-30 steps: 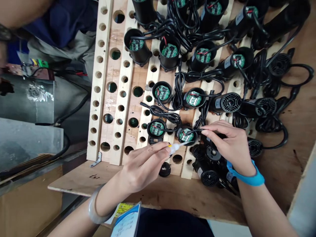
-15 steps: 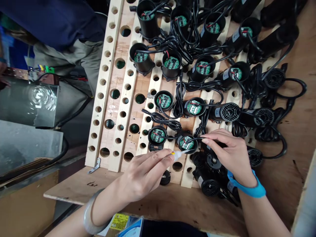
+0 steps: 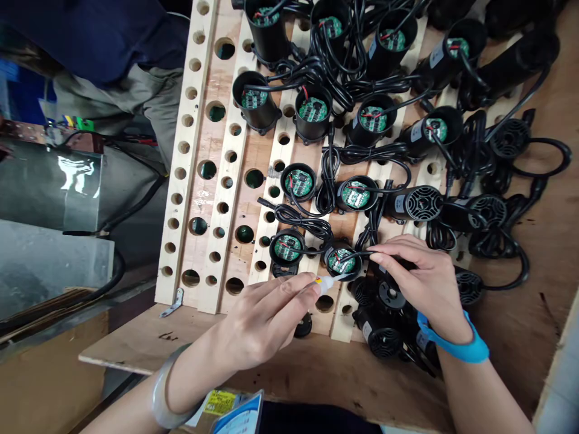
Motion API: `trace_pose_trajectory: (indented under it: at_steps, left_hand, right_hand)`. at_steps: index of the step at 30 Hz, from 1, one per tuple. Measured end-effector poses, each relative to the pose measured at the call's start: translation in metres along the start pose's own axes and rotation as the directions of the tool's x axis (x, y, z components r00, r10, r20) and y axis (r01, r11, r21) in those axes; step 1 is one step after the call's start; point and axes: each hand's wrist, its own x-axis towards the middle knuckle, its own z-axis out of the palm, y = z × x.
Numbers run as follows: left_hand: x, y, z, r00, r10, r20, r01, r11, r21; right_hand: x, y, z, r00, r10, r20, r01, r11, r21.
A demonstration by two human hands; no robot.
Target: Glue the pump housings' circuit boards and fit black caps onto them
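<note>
Over the pale, hole-drilled wooden rack (image 3: 239,259), little has shifted: the left hand (image 3: 266,313) stays pinched on a small whitish plastic bottle (image 3: 324,286), nozzle (image 3: 340,278) at an open round black housing's (image 3: 333,247) rim; the right hand's (image 3: 420,277) fingertips stay clamped on its black cable (image 3: 359,255), so work apparently remains there.

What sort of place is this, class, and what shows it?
Likely an electronics assembly workshop: open black housings showing green circuit boards, bundled black cables, and a wooden rack with rows of holes.

Free room over leftmost slats (image 3: 185,134), cables (image 3: 312,225) rightward
</note>
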Motion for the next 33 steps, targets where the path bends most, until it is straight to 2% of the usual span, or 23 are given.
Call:
trace_pose_trajectory:
  at_steps: [6, 14, 22, 25, 28, 30, 33]
  left_hand:
    - [-0.007, 0.0, 0.0, 0.999, -0.01, 0.033, 0.011, 1.0, -0.015]
    - [0.001, 0.002, -0.009, 1.0, -0.001, 0.029, 0.001, 1.0, 0.01]
    - [-0.004, 0.001, -0.014, 0.998, -0.02, 0.059, 0.021, 0.999, -0.026]
    - [-0.007, -0.003, -0.015, 0.992, -0.122, 0.025, 0.123, 0.988, -0.091]
    - [-0.015, -0.008, -0.013, 0.954, -0.301, 0.003, 0.295, 0.933, -0.208]
    - [-0.023, -0.013, -0.011, 0.907, -0.42, 0.025, 0.403, 0.851, -0.336]
    - [-0.033, -0.021, -0.007, 0.818, -0.571, 0.067, 0.502, 0.652, -0.569]
  right_hand:
    - [-0.001, -0.001, -0.001, 1.0, 0.01, 0.003, -0.01, 1.0, 0.018]
    - [0.0, 0.001, 0.001, 1.0, -0.008, 0.003, 0.008, 1.0, 0.023]
    - [0.0, 0.0, 0.0, 1.0, -0.005, 0.002, 0.005, 1.0, 0.03]
    - [0.0, -0.001, 0.0, 1.0, 0.004, -0.004, -0.004, 1.0, 0.025]
    - [0.0, -0.001, 0.0, 1.0, 0.005, 0.003, -0.005, 1.0, 0.021]
    - [0.0, -0.001, 0.0, 1.0, 0.007, 0.009, -0.008, 1.0, 0.018]
    - [0.0, 0.0, -0.001, 1.0, -0.003, 0.014, 0.003, 1.0, 0.019]
